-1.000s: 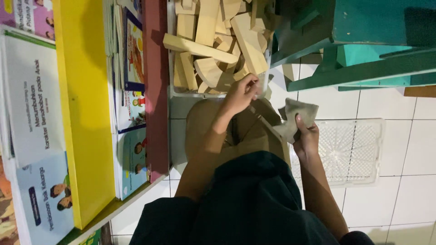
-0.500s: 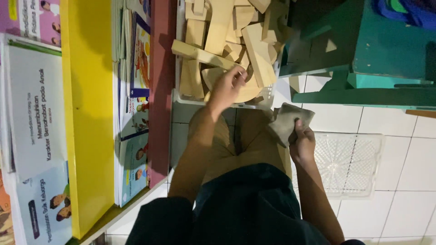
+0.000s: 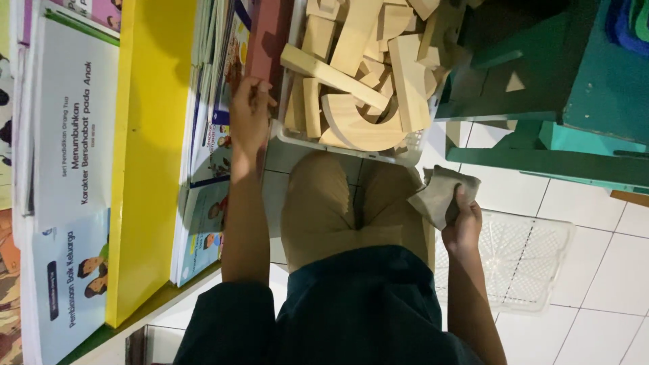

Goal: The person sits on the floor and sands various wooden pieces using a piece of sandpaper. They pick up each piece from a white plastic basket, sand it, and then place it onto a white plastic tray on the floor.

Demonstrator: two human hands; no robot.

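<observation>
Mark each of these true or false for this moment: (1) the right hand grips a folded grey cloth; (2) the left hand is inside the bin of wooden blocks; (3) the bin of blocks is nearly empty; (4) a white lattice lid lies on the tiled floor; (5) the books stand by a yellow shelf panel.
1. True: the right hand grips a folded grey cloth.
2. False: the left hand is outside the white bin, at the books beside it.
3. False: the bin is piled with wooden blocks, among them a curved arch piece.
4. True: a white lattice lid lies flat on the tiled floor.
5. True: the books stand against a yellow shelf panel.
</observation>
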